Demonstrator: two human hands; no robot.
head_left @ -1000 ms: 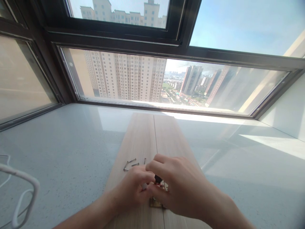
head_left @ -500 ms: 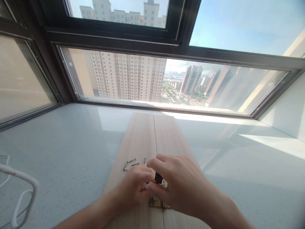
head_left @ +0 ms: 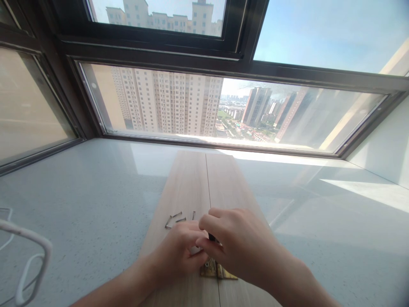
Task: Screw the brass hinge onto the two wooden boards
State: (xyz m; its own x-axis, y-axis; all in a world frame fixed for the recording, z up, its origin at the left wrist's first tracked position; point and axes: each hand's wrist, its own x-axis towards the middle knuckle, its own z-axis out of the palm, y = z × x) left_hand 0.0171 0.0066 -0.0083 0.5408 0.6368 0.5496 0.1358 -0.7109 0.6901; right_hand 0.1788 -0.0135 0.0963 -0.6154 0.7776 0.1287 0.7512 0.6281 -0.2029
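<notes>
Two pale wooden boards (head_left: 188,179) lie side by side on the sill, a thin seam between them. Across that seam sits a brass-coloured hinge (head_left: 209,269), partly covered by my hands. My right hand (head_left: 241,243) is closed around the black handle of a screwdriver (head_left: 211,237); its shaft and tip are hidden. Close against it, my left hand (head_left: 182,247) has its fingers curled in over the hinge, and what they pinch is hidden. Several loose screws (head_left: 180,220) rest on the left board just beyond my left hand.
A speckled white sill (head_left: 105,204) surrounds the boards. Dark window frames (head_left: 153,53) rise behind, with tall buildings outside. At the left edge stands a white curved bar or rack (head_left: 47,251).
My right hand has turned slightly over the screwdriver, so less of the black handle shows and more of the hinge's lower right is visible. My left hand stays almost still.
</notes>
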